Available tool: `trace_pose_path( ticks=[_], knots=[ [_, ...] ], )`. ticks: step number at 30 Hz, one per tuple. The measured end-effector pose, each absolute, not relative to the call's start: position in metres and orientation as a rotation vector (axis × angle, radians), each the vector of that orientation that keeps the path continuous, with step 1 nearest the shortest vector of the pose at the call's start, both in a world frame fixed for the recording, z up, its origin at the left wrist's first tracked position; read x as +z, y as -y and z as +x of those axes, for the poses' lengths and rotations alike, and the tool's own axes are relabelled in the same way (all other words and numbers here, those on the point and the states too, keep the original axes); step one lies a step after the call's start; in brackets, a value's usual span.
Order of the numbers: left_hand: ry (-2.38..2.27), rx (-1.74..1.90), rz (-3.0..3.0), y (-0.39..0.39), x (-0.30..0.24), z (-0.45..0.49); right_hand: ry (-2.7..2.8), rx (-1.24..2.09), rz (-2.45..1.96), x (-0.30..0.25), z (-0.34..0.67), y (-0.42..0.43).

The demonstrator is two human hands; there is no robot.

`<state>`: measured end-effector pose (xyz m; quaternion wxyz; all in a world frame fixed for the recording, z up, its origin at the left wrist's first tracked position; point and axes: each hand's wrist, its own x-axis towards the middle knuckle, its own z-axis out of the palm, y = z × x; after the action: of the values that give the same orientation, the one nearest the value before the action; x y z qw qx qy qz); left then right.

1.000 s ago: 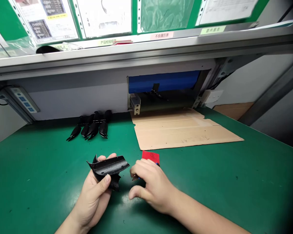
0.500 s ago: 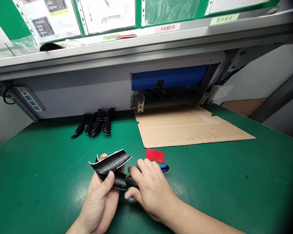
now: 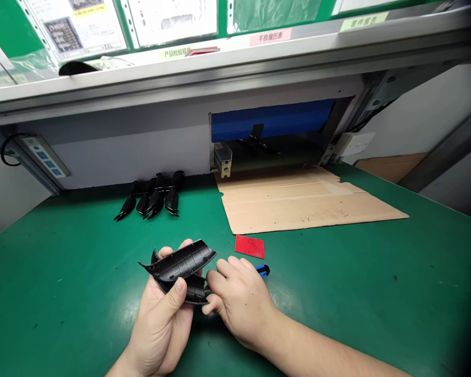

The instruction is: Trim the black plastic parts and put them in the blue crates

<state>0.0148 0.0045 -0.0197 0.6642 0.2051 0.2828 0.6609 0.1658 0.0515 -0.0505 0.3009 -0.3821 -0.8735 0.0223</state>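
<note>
My left hand (image 3: 160, 314) is closed around black moulded plastic parts. A long curved shell (image 3: 186, 260) with a ribbed inner face lies uppermost, and a smaller ribbed shell (image 3: 194, 289) is below it, beside my thumb. Whether the two are joined I cannot tell. My right hand (image 3: 243, 298) is closed on a slim blue-and-black knife (image 3: 262, 270), whose handle end sticks out behind the knuckles. Its working end is hidden by my fingers, which are right at the tip of the lower shell. The right thumb and forefinger touch or nearly touch that tip.
Several black moulded parts (image 3: 155, 196) lie at the back left of the green table (image 3: 82, 272). A red card (image 3: 250, 246) is just beyond my right hand. Behind it, a flat cardboard sheet (image 3: 290, 204) reaches to an opening with a blue panel (image 3: 275, 123). A metal shelf edge (image 3: 235, 65) crosses above.
My right thumb and forefinger have closed in on the lower shell's tip. The held shells have tilted slightly and shifted a little. The view has moved a little.
</note>
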Motion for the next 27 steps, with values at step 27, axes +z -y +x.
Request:
trace_pose_path(
  ticks=[27],
  knots=[
    [-0.642,1.365,0.534,-0.007,-0.029,0.013,1.968,0.548,-0.656,-0.035,0.197,-0.067]
  ],
)
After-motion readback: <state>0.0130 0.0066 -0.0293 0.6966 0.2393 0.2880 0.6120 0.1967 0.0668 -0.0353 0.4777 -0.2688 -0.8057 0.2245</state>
